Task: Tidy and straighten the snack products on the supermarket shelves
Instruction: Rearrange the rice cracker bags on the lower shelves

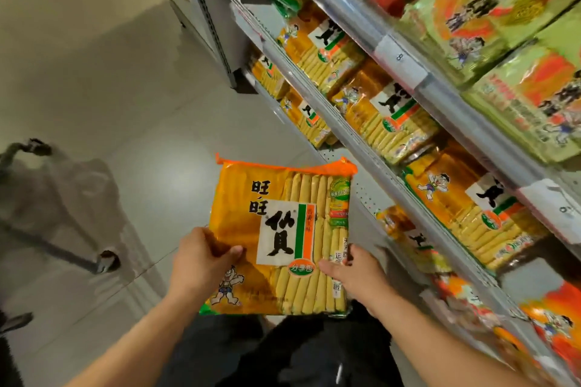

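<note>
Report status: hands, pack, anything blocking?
Both hands, left hand and right hand, grip orange cracker pack. Pack off shelf, upright. Nothing blocking the shelf gap.

Pale tiled floor (pixel 94 78) fills the left half of the view. A grey cart frame (pixel 47 198) with dark wheels (pixel 108 261) stands on it at far left. White price labels (pixel 399 56) sit on the shelf rails. Dark trousers (pixel 267 355) appear at bottom centre.

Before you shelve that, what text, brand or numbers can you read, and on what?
"旺旺" on the held orange bag.
"仙貝" on its white panel.
"分享包" on its green oval.
"8" on the shelf-edge price tag.
Small print on the bag's right strip and the shelved bags' lettering: too blurred.
</note>
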A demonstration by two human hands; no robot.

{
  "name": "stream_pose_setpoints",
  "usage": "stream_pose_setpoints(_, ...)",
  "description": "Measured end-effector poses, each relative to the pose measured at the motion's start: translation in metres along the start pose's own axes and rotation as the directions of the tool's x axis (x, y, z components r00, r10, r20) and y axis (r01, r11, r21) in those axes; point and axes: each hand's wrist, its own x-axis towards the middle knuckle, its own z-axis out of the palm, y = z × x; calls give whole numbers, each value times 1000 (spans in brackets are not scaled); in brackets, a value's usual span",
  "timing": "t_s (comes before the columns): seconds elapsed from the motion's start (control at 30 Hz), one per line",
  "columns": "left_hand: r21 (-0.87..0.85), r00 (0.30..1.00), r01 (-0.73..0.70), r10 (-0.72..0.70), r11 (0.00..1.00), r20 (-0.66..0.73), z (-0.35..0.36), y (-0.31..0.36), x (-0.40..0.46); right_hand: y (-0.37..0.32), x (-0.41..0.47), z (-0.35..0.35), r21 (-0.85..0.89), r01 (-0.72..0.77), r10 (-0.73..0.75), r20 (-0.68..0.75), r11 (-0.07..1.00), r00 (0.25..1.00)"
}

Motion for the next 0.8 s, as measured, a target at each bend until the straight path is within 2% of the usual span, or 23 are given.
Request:
stream_pose_setpoints(0.1,45,994,-6,0,999,112,8,5,45,2,25,5,-40,-83,82,-24,996,996)
stream_pose_setpoints(0.27,142,951,-159,113,977,289,50,10,141,26,79,32,120,-208,225,-162,971,961)
stream_pose_setpoints(0.33,181,914,-234,153,955,375,75,13,183,42,110,47,215,-233,278,-212,948,937)
stream_pose_setpoints(0.43,160,824,-369,243,916,511,123,23,250,69,169,62,330,-234,328,-267,915,906)
stream_pose_setpoints(0.57,200,738,-575,397,794,546,204,41,335,105,258,63,445,-125,315,-385,887,867)
stream_pose_setpoints(0.63,185,708,-642,483,744,515,246,55,371,120,302,52,460,-60,295,-460,886,838)
stream_pose_setpoints(0.7,161,667,-704,566,692,484,285,71,399,130,340,34,432,15,251,-552,902,796)
stream_pose_setpoints(0.8,57,584,-790,720,611,374,334,100,428,135,382,0,304,117,147,-719,945,679)
